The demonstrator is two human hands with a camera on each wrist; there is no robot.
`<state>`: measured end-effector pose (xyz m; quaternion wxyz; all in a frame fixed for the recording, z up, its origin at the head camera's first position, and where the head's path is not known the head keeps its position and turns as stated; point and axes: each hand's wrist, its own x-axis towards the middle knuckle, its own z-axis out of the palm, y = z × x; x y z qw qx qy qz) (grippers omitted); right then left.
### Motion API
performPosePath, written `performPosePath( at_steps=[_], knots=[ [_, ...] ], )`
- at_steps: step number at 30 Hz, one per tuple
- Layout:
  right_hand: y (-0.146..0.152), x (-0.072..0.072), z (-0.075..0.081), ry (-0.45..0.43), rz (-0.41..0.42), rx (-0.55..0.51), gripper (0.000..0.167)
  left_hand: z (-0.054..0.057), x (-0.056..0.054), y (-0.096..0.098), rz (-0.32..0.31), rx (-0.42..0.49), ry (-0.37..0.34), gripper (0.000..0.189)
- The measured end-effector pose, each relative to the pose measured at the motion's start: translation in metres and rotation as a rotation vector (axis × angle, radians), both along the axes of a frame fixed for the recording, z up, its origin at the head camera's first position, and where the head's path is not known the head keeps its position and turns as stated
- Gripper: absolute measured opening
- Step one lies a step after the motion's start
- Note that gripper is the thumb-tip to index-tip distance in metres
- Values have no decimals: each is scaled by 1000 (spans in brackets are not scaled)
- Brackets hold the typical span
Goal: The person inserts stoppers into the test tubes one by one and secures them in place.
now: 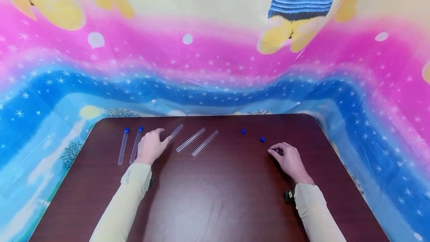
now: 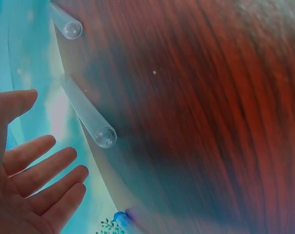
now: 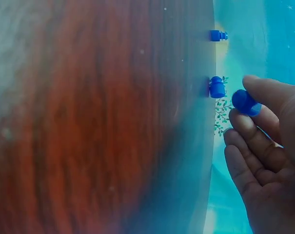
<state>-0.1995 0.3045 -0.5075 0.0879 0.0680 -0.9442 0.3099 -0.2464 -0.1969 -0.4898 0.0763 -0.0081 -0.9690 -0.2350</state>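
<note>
Two capped tubes (image 1: 122, 148) are lying side by side at the left of the dark counter (image 1: 215, 197), their blue tops pointing toward the far edge. Three open tubes (image 1: 190, 140) are resting to the right of them, all slanting the same way, with their far ends leaning rightward. The left hand (image 1: 151, 145) is hovering between the two groups, partly covering the second capped tube in the head view and reaching toward the nearest open tube (image 1: 176, 132). Its fingers are spreading apart with nothing between them, and the left wrist view is showing that tube lying just beside them; I cannot tell whether the thumb is touching it. Over on the right side, the right hand (image 1: 289, 161) is pinching a blue cap (image 3: 246, 103), its thumb and fingers clamping on it. Two loose caps (image 1: 262, 139) are sitting on the counter beyond that hand, one near the fingertips and the other farther left. Pale sleeves (image 1: 115, 212) are covering both forearms, and a small dark device (image 1: 289, 196) is showing at the right wrist. Behind the counter, a colorful cloth (image 1: 215, 66) is hanging.
</note>
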Motion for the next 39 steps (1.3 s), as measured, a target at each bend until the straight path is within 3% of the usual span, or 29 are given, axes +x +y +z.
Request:
performPosePath(
  at_steps=[12,22,27,39],
  knots=[
    [0,-2,-2,-32,-23,-35,15,0,0,2,-48,-17,-36,53],
    [0,-2,-3,-9,-42,-63,14,-4,0,8,-74,-33,-38,51],
    [2,-2,-4,-10,-50,-69,25,-6,-2,11,-69,-34,-35,50],
    [2,0,-8,56,-38,-56,23,-10,-7,15,-27,-45,-57,45]
  ],
)
